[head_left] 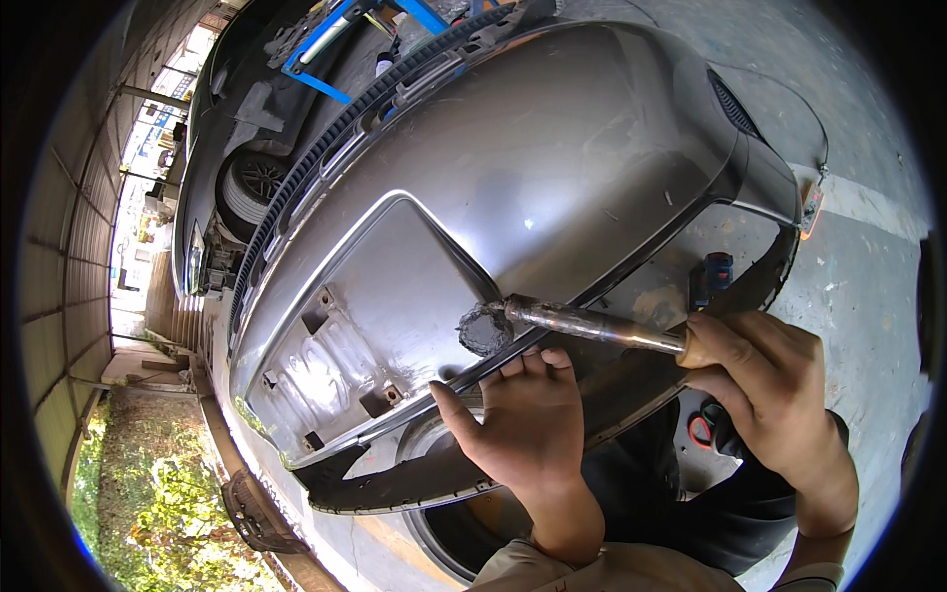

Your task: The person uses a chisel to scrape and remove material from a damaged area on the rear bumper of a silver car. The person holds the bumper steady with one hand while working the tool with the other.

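A grey car bumper cover (592,128) stretches across the view, with a recessed panel on its left part. My right hand (760,385) is closed around the wooden handle of a soldering-iron-like tool (592,324). The tool has a long, heat-stained metal shaft and a dark, crusted round head, which lies over the bumper just beyond my left fingertips. My left hand (523,419) presses against the bumper's near edge below that head, palm flat and thumb spread to the left. Whether the head touches the surface I cannot tell.
Under the bumper's near side show a tyre (444,553), a blue-and-black power tool (715,276) and a red-handled item (700,431). A blue metal frame (321,49) stands behind the bumper. Beyond is a dark car (222,109) with its front wheel exposed. A cable (814,113) runs along the floor.
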Motion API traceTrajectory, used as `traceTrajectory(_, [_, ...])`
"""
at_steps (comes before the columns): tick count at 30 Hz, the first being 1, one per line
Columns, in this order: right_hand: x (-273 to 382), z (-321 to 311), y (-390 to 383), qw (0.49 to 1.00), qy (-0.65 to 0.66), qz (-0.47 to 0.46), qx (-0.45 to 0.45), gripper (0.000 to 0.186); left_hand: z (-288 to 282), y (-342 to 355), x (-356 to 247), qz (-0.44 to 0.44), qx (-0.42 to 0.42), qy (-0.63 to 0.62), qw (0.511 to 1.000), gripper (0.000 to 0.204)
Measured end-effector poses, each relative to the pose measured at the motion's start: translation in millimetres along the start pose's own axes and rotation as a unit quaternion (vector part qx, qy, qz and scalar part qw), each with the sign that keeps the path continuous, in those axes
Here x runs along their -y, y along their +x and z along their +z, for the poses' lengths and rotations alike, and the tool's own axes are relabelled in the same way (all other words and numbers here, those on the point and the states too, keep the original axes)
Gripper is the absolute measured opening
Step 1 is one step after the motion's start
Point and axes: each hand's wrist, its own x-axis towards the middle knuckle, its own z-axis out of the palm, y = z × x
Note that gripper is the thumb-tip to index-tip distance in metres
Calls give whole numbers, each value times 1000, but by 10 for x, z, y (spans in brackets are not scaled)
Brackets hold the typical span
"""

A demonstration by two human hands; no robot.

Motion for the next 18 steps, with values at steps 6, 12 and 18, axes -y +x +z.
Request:
traceTrajectory(6, [5,-10,9,1000,11,1,5,52,-38,4,-21,-11,24,9,1000,59])
traceTrajectory(12, [17,-5,8,1000,10,5,4,51,-56,13,-25,-14,34,19,999,57])
traceTrajectory(18, [29,-22,8,1000,7,1,10,52,-40,12,-15,-11,23,11,1000,59])
